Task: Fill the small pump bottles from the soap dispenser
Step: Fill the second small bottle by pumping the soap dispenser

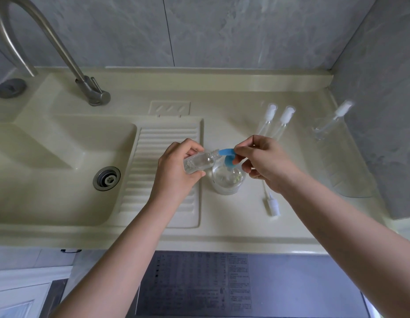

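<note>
A clear soap dispenser [228,180] with a blue pump head [227,154] stands on the counter right of the ribbed drainboard. My left hand [176,168] grips a small clear bottle [199,162], tilted on its side with its open neck against the blue spout. My right hand [261,161] pinches the blue pump head between thumb and fingers. A loose white pump insert [271,201] lies on the counter below my right hand. Two small pump bottles [277,120] with white tops lie at the back. Another small bottle [332,121] with a white top lies at the far right.
The sink basin [50,157] with its drain [106,179] lies to the left, under a curved metal tap [84,81]. The ribbed drainboard [167,138] sits under my left hand. A grey tiled wall rises at the back and right. The counter's front edge [222,244] runs below my forearms.
</note>
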A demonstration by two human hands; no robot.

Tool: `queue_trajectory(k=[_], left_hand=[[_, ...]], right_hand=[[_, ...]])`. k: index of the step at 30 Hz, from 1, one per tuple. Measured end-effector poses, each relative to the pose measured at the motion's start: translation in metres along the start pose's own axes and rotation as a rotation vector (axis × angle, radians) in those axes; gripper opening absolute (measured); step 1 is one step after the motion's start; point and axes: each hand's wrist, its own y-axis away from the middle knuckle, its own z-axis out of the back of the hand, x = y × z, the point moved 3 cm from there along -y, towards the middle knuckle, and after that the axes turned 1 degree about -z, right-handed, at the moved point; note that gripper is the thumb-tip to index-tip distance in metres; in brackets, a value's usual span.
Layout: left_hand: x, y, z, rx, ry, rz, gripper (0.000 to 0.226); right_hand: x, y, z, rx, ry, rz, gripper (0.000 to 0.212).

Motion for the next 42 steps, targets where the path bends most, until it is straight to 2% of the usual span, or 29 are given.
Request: queue_trajectory(k=[15, 33, 42], left_hand=[[0.0023, 0.0017, 0.0019, 0.009, 0.006, 0.021, 0.047], [-0.0009, 0.0019, 0.0006, 0.005, 0.032, 0.022, 0.047], [-0.0027, 0.0025, -0.0023, 0.006, 0.038, 0.013, 0.047]], right_hand=[[0.0026, -0.0030, 0.0007, 0.035, -0.051, -0.057, 0.013], [-0.0012, -0.0003, -0.0026, -0.013, 0.034, 0.029, 0.006], [-0.0017, -0.0012, -0.0007, 0.006, 0.034, 0.010, 0.005]])
